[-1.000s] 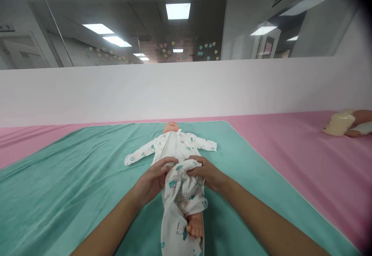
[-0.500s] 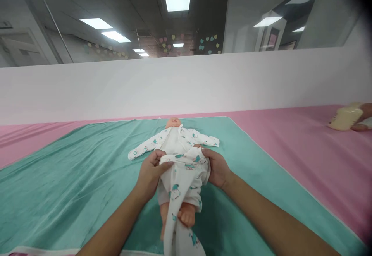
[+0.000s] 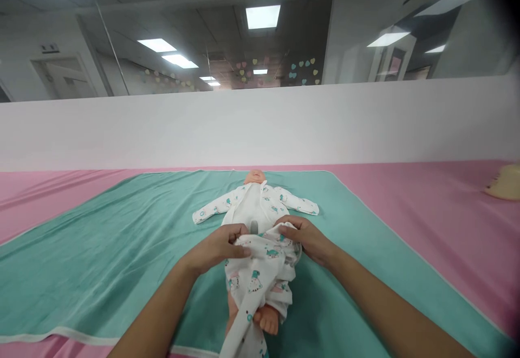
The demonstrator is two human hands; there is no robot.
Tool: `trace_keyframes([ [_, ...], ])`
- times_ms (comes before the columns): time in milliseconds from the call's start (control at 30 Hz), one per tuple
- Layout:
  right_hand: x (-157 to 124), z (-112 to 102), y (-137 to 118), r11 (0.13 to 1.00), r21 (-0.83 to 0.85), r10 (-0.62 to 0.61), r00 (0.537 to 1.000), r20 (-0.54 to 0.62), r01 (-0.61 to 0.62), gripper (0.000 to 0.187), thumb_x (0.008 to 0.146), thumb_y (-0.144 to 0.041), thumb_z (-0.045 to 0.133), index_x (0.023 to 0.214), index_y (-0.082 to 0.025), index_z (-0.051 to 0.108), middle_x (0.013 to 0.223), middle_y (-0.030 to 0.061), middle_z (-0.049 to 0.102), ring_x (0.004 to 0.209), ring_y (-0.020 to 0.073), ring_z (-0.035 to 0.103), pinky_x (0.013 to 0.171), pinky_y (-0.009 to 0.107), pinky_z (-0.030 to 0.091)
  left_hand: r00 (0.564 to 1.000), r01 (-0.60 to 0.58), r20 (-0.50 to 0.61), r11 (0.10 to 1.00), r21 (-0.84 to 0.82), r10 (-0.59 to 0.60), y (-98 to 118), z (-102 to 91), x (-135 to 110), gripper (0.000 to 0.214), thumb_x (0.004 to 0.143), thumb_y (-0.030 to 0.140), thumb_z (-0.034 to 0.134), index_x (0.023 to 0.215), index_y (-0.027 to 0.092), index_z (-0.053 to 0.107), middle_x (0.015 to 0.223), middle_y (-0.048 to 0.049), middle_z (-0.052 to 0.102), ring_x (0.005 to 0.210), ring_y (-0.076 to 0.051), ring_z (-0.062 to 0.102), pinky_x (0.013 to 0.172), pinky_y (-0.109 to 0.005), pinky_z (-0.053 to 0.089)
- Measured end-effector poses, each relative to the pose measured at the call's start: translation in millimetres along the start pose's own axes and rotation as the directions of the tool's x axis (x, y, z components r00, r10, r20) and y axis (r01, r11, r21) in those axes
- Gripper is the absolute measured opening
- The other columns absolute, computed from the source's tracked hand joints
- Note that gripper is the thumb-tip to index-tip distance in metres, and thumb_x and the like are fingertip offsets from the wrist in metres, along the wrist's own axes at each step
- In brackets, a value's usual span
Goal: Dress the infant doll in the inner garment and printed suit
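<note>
— So where does the doll lie?
— On its back along the middle of the wide teal cloth (image 3: 101,255), head pointing away from the wearer. It is a small plastic baby doll (image 3: 255,176) in a white printed long-sleeved top (image 3: 262,206), sleeves spread to either side.
— And the hands?
— Both are at its waist. The left hand (image 3: 217,247) and the right hand (image 3: 311,239) each clutch the bunched waistband of the white printed cotton trousers (image 3: 260,274), one on each side, fingers closed on the fabric.
— Are the legs covered?
— Partly. One bare pink foot (image 3: 268,320) pokes out below the crumpled trouser legs.
— Anything nearby?
— The teal cloth rests on a pink sheet (image 3: 426,212). A cream object (image 3: 506,182) sits at the far right edge, too cut off to identify.
</note>
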State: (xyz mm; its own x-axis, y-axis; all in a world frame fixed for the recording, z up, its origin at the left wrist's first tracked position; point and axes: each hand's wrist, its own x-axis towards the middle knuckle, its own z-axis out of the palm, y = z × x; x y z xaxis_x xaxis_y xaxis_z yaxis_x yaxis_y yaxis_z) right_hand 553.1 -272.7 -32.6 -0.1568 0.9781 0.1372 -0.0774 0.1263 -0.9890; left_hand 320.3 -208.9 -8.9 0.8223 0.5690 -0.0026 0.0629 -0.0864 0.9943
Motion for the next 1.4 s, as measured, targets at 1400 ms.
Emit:
trace_keyframes([
  [1400,20.0,50.1,2.7,0.908,0.400,0.132,0.991,0.009,-0.125,0.042,0.072,-0.038,0.067,0.108,-0.016,0.061,0.088,0.0074,0.068,0.075,0.0198,0.064,0.069,0.032,0.050,1.000,0.001,0.028,0.991,-0.133,0.002,-14.6,-3.5,9.0,0.028,0.063,0.028,0.077,0.083,0.012,0.066,0.076,-0.0036,0.065,0.066,-0.015,0.058,0.058,-0.023,0.044],
])
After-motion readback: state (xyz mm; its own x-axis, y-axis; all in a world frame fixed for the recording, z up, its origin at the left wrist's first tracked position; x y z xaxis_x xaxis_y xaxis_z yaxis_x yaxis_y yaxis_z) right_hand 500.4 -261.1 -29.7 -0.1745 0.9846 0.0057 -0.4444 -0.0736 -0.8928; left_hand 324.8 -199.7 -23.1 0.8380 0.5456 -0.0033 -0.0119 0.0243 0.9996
